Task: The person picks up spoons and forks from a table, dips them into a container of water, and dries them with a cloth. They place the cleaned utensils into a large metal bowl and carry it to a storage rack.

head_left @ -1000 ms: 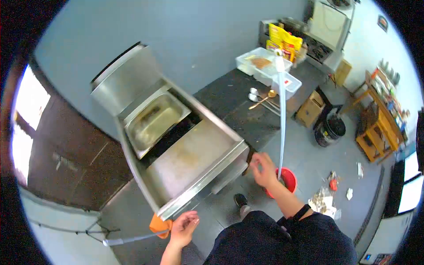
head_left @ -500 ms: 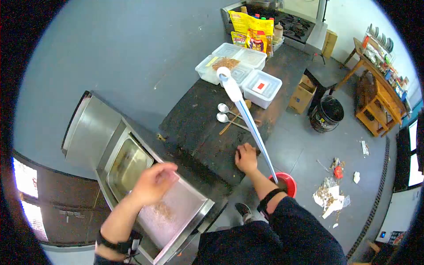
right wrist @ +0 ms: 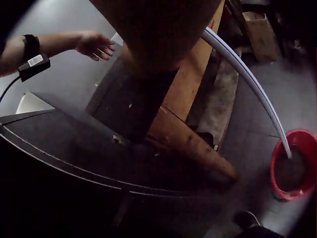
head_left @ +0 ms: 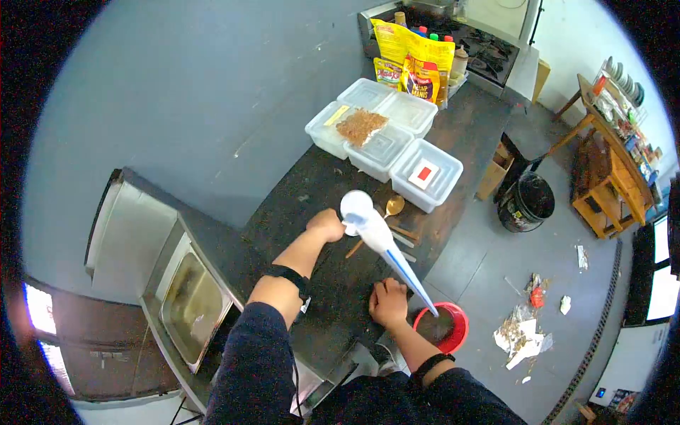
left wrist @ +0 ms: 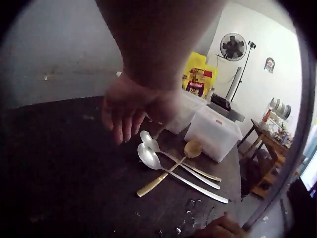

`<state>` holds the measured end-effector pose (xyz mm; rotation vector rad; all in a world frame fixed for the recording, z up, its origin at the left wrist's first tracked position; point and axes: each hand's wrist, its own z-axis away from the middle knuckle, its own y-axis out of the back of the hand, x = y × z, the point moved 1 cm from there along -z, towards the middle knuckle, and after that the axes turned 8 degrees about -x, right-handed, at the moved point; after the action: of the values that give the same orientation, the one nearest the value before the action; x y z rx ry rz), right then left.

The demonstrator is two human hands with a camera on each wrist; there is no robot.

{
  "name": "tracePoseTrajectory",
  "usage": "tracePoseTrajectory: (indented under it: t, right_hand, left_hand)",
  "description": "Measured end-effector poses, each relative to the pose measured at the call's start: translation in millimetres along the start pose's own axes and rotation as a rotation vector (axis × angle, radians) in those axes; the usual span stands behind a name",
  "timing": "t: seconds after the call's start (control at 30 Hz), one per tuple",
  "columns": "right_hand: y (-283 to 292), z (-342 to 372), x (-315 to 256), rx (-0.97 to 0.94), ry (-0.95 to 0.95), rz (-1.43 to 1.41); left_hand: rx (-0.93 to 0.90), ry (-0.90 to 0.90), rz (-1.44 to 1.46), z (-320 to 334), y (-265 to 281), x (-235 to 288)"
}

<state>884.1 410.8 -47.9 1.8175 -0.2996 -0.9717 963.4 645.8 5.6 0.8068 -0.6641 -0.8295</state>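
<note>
The left hand (head_left: 326, 225) hangs over the dark tabletop (head_left: 283, 205), beside two silver spoons and a golden spoon (head_left: 394, 205). In the left wrist view its relaxed fingers (left wrist: 125, 124) are apart from the silver spoons (left wrist: 148, 156) and hold nothing. At the table's near edge the right hand (head_left: 389, 303) rests with bent, loose fingers; whether they wrap the edge cannot be told. A white tube (head_left: 389, 251) with a blue stripe runs between the hands into a red bucket (head_left: 460, 327), hiding part of the spoons.
Lidded plastic boxes (head_left: 425, 173), one topped with brown flakes (head_left: 361, 126), stand behind the spoons. Yellow packets (head_left: 411, 53) and a stove (head_left: 489, 53) lie beyond. A steel unit with a pan (head_left: 191, 304) is at left; a black bucket (head_left: 526, 203) and litter (head_left: 523, 338) are on the floor.
The view has swung from the steel unit towards the table. The left hand has moved from over the unit to beside the spoons; the right hand came to the table edge and stays there.
</note>
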Motion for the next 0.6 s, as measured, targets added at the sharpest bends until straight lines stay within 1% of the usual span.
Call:
tracePoseTrajectory:
  t: [0.03, 0.07, 0.1, 0.13, 0.17, 0.2, 0.27, 0.3, 0.37, 0.4, 0.43, 0.47, 0.53, 0.6]
  right_hand:
    - [0, 0, 1, -0.049, -0.002, 0.011]
    - [-1, -1, 2, -0.038, -0.001, 0.01]
    - [-2, 0, 2, -0.029, -0.002, 0.009]
    - [0, -1, 1, -0.022, -0.002, 0.008]
    - [2, -2, 1, 0.011, 0.037, -0.018]
    - [4, -3, 0, 0.011, 0.026, -0.024]
    - [6, -2, -3, 0.011, 0.009, -0.036]
    - [6, -2, -2, -0.013, 0.001, -0.037]
    - [7, -1, -2, -0.059, -0.011, -0.041]
    - [7, -2, -2, -0.047, -0.008, -0.029]
    - [7, -2, -3, -0.035, -0.003, -0.019]
    - [8, -3, -3, -0.023, 0.005, -0.01]
    - [7, -3, -4, 0.023, 0.016, -0.014]
    - [8, -2, -5, -0.017, -0.002, 0.017]
  left_hand:
    - [-0.063, 0.053, 0.033, 10, 8, 12]
    - [-0.108, 0.101, 0.063, 15, 13, 22]
    - [-0.117, 0.016, -0.038, -2, 0, 12]
    - [-0.127, 0.052, -0.013, -16, -6, 7]
    - [-0.136, 0.088, 0.012, -29, -12, 3]
    - [-0.15, 0.091, 0.014, -31, -9, 5]
    - [-0.13, 0.148, 0.135, -26, -6, 4]
    - [-0.118, 0.18, 0.196, -12, 4, 9]
    - [-0.046, 0.176, 0.118, 1, 14, 12]
    - [-0.009, 0.177, 0.079, 5, 17, 11]
    - [-0.059, 0.031, -0.287, 6, 27, 8]
    - [-0.005, 0.123, -0.073, 13, 33, 3]
    - [0.094, 0.101, -0.055, 31, 46, -10]
    - [0.098, 0.125, -0.07, 48, 69, -23]
